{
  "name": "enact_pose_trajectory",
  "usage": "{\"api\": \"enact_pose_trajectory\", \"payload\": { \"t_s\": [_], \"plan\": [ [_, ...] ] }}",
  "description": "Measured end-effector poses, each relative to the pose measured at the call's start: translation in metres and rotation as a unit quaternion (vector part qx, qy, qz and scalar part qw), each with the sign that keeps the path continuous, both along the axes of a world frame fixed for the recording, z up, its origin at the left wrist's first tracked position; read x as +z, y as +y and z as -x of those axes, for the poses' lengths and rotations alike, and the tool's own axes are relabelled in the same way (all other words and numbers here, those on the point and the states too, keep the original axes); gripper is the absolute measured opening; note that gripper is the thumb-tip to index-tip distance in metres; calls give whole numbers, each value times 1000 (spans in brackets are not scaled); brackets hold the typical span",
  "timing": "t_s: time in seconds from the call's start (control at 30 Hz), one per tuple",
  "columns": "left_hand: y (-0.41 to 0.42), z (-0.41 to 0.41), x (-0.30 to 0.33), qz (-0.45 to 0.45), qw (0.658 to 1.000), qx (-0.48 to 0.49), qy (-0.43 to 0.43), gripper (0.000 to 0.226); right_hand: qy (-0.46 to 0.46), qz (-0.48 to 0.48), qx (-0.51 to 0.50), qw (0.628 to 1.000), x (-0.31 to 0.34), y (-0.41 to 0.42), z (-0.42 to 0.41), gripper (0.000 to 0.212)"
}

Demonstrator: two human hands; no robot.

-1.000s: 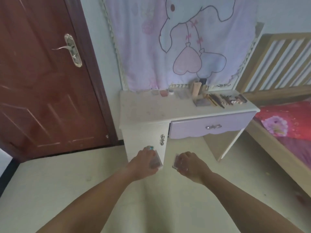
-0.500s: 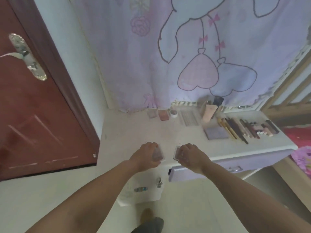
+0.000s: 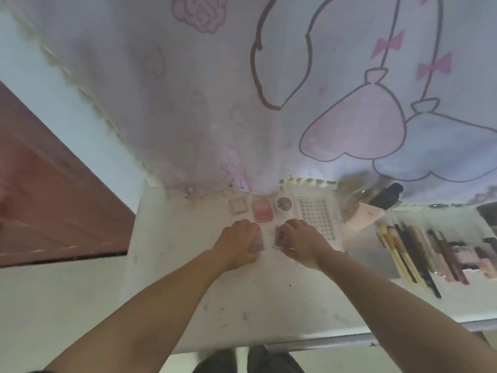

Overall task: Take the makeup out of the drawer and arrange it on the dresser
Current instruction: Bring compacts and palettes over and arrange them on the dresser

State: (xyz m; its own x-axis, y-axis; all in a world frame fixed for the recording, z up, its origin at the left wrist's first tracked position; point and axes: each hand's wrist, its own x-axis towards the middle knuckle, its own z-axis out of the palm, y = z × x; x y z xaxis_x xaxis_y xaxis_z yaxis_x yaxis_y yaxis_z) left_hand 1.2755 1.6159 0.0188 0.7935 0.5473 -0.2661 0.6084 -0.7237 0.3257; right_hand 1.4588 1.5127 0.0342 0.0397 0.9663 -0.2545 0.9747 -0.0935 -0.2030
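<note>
Dresser [image 3: 188,278]: hands [image 3: 269,242] grip two compacts [image 3: 257,243]

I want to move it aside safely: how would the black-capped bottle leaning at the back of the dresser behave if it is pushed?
The black-capped bottle already tilts against the curtain, so a push would probably topple it. If round, it might then roll toward the brushes. It looks stiff, not floppy.
</note>
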Motion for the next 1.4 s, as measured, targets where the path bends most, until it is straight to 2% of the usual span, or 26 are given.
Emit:
{"api": "enact_pose_trajectory", "payload": {
  "t_s": [0.2,0.37,0.53,0.67,0.73,0.8,0.87,0.93,1.07,1.23,1.4],
  "plan": [
    [2,-10,-21,-40,999,9,28,63,-31,4,66,997,-20,12,-18,44],
    [4,-11,-20,-28,999,4,34,68,-38,11,75,996,-19,10,-20,49],
    [11,-15,0,-39,999,-13,6,64,-29,-23,-18,999,3,-5,-23,43],
    [12,-38,31,-64,991,-98,-71,46,-79,-64,-142,985,30,-38,-20,46],
    [1,-54,42,-91,978,-162,-100,46,-94,-97,-223,965,39,-66,-10,48],
    [-20,-68,51,-133,960,-218,-116,51,-132,-115,-297,939,44,-99,4,52],
    [-51,-78,57,-146,944,-265,-132,53,-159,-64,-373,912,43,-139,19,59],
    [-91,-84,59,-136,928,-320,-137,55,-156,-17,-449,880,37,-185,39,62],
    [-187,-82,55,-117,871,-463,-117,60,-120,3,-589,799,26,-284,100,59],
    [-323,-46,38,-106,778,-617,-60,60,-81,47,-733,674,10,-399,219,59],
    [-455,36,16,-110,662,-742,-14,63,-22,71,-846,528,-9,-490,359,58]
  ]
}}
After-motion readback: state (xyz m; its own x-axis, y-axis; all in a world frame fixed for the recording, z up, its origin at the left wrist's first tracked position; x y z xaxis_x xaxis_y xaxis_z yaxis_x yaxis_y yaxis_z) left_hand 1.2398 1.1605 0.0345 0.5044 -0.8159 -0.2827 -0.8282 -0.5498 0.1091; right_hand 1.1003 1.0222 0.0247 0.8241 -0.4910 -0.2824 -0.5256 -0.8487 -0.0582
